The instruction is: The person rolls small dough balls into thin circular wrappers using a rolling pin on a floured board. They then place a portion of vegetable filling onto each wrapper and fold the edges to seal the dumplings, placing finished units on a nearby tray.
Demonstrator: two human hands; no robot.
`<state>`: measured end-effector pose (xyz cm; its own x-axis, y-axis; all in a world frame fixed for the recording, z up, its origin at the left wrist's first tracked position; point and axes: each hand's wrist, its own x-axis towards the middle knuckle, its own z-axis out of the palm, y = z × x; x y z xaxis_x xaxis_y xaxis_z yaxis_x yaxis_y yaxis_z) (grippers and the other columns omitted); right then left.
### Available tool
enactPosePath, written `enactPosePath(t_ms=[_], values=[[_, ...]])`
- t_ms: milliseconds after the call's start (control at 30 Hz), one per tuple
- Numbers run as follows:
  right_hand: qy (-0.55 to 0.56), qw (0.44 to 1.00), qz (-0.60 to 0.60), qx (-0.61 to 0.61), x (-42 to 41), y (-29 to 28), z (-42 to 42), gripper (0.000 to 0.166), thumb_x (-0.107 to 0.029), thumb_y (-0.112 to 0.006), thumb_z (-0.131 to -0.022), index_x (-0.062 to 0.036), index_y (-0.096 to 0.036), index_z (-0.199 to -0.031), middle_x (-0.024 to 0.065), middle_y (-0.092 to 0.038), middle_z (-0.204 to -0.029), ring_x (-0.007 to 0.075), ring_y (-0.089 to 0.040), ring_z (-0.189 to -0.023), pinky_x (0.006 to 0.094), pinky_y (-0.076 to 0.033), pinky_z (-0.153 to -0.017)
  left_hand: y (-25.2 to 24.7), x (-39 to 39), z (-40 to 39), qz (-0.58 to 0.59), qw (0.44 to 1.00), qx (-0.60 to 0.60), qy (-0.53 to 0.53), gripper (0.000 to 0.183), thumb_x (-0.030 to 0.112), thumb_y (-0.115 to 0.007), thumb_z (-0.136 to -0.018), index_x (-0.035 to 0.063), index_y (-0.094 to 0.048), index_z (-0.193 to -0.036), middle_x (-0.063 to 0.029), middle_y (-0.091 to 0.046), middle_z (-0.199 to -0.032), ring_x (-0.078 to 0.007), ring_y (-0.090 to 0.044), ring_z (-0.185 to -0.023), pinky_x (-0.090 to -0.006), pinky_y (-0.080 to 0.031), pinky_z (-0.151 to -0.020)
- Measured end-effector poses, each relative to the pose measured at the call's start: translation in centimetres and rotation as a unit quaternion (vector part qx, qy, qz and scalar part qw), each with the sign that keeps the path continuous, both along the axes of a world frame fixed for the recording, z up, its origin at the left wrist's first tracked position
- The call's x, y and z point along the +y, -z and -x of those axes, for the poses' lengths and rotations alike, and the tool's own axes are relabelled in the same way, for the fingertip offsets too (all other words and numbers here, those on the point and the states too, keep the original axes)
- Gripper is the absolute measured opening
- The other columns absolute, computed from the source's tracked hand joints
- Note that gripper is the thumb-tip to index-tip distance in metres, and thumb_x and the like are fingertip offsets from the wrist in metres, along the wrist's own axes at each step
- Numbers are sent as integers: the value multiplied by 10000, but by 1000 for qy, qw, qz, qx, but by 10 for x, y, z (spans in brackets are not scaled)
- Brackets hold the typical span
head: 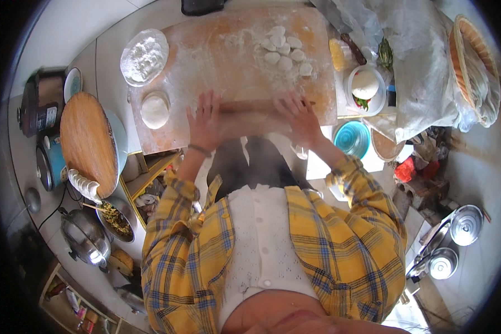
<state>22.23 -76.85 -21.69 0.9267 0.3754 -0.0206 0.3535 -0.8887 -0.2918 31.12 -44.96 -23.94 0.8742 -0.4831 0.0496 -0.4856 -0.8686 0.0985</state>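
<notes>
A wooden rolling pin (248, 107) lies crosswise near the front of a floured wooden board (217, 67). My left hand (205, 121) is over its left end, and my right hand (299, 119) holds the right end, fingers stretched forward. Part of a thin, flat round of dough (250, 92) shows just beyond the pin; the pin hides the rest. Several small floured dough pieces (284, 49) are grouped at the board's back right. A larger dough lump (155, 110) sits left of my left hand. Behind it, a bowl of flour (144, 57) stands at the board's left edge.
At left, folded dumplings (83, 185) line the edge of a round wooden board (87, 142). Below it is a metal bowl of chopped filling (117, 221) with chopsticks. A plastic container with dough (365, 84) and a turquoise basin (352, 140) stand at right.
</notes>
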Motion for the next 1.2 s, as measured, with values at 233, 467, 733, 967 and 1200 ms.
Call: enactPosePath(t_ms=[233, 467, 733, 967, 1200], values=[[96, 993, 5, -65, 5, 9, -59, 713, -531, -640, -893, -146, -488, -1474, 177, -336, -1604, 371, -235, -1521, 586, -188, -1208, -13, -33, -60, -36, 999, 27, 17, 897, 684, -543, -894, 175, -306, -1593, -49, -232, -1683, -300, -211, -1545, -691, -210, -1133], [126, 988, -17, -91, 13, 2, -59, 787, -561, -637, -887, -151, -426, -1526, 180, -316, -1611, 364, -190, -1539, 574, -173, -1213, -18, -42, -74, -11, 999, 36, 14, 849, 647, -548, -915, 162, -335, -1579, -57, -306, -1654, -292, -219, -1544, -675, -200, -1156], [87, 995, -32, -41, 13, 1, 8, 789, -409, -725, -847, -155, -415, -1527, 172, -335, -1604, 371, -252, -1518, 567, -222, -1207, -3, -17, -21, 52, 997, -25, 52, 868, 605, -605, -891, 168, -322, -1585, -67, -298, -1655, -304, -275, -1518, -634, -213, -1151], [126, 992, 5, 14, 3, 8, 17, 824, -444, -692, -864, -84, -377, -1535, 192, -330, -1602, 370, -219, -1526, 570, -206, -1209, -34, -27, -42, -65, 994, -3, 89, 910, 647, -598, -866, 148, -329, -1579, -80, -296, -1655, -294, -275, -1520, -638, -200, -1153], [149, 986, -37, -72, 21, 10, -6, 719, -402, -710, -868, -71, -456, -1454, 197, -437, -1510, 366, -341, -1461, 519, -269, -1189, -15, -24, -66, 44, 996, -48, 67, 871, 629, -604, -884, 144, -353, -1562, -87, -338, -1632, -296, -306, -1501, -632, -238, -1139]])
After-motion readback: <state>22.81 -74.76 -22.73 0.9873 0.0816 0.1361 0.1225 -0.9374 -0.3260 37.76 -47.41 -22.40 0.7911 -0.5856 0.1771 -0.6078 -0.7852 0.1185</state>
